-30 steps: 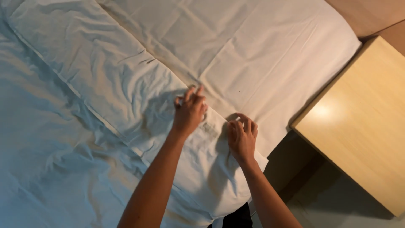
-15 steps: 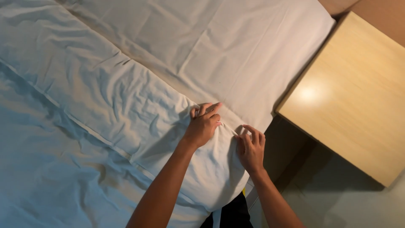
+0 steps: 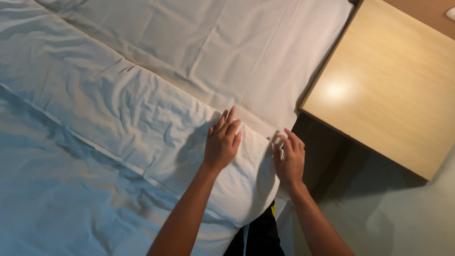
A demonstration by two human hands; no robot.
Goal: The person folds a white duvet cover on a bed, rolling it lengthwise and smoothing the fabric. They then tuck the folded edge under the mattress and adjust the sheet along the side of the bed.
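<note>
Item: white pillow [image 3: 142, 114], creased, laid lengthwise across the bed [image 3: 57, 213]; its near end is covered by the left hand [image 3: 222, 142], whose fingers [image 3: 231, 118] are pressed flat and close together on top. The corner at the bed's edge is pinched by the curled fingers [image 3: 290, 140] of the right hand [image 3: 289, 161]. A dark gap is seen between that edge and the pale wooden bedside bench [image 3: 388, 90]; white sheet [image 3: 246, 47] is spread beyond the pillow.

Left hand [image 3: 222, 142] lies flat, fingers spread; right hand [image 3: 289, 159] curls, fingertips pinched
</note>
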